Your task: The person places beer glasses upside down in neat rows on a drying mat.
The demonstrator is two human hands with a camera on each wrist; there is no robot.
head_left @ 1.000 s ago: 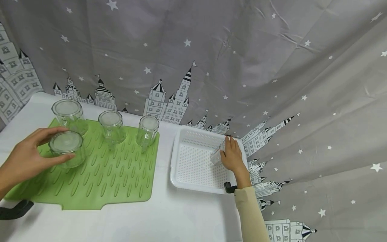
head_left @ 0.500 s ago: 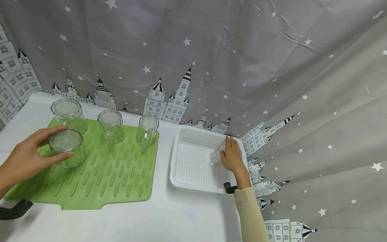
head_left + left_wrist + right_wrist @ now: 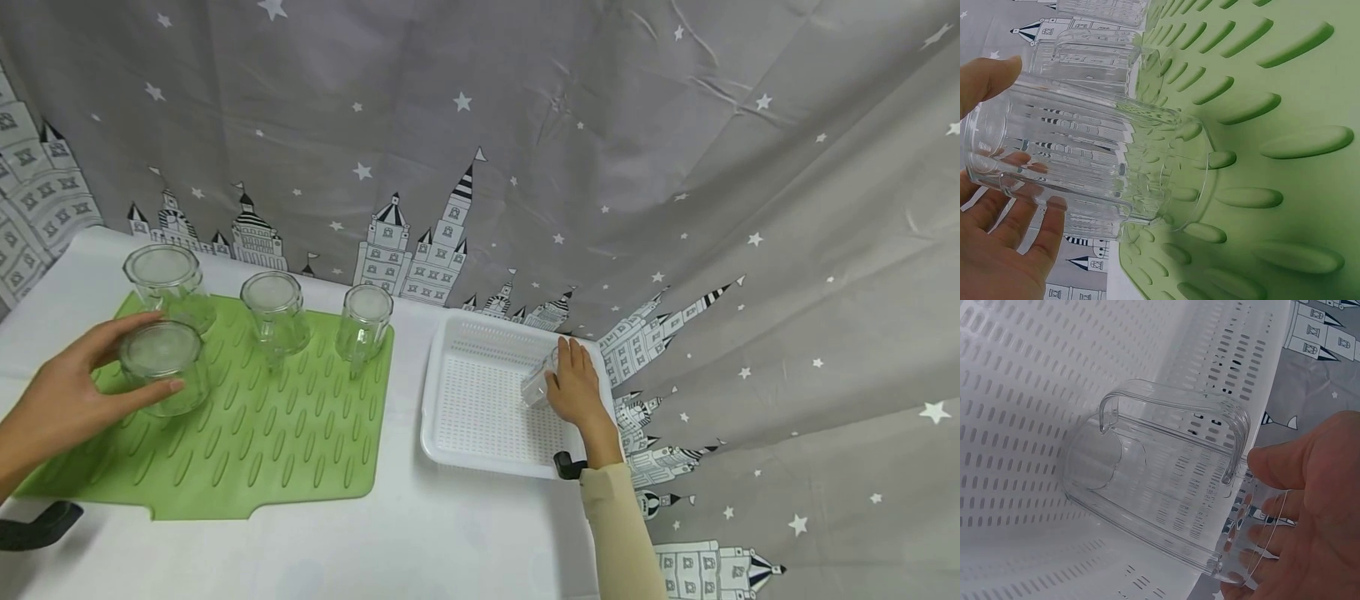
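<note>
My left hand (image 3: 86, 383) holds a clear glass mug (image 3: 167, 367) that stands upside down on the green ridged mat (image 3: 262, 475). In the left wrist view, the thumb lies on one side of this mug and the fingers curl round the other, near its base. Inside the white perforated basket (image 3: 465, 408), my right hand (image 3: 577, 387) grips another clear mug (image 3: 536, 388). That mug lies tilted, its looped handle (image 3: 1172, 397) showing in the right wrist view. There the thumb presses the end nearest the hand, with the fingertips visible through the glass.
Three more glass mugs stand upside down along the mat's back edge: a wide one (image 3: 165, 279), a middle one (image 3: 275, 312) and a narrow one (image 3: 364, 325). A white cloth (image 3: 337, 550) covers the table. Behind and to the right hangs a grey curtain (image 3: 600, 167) with stars and castles.
</note>
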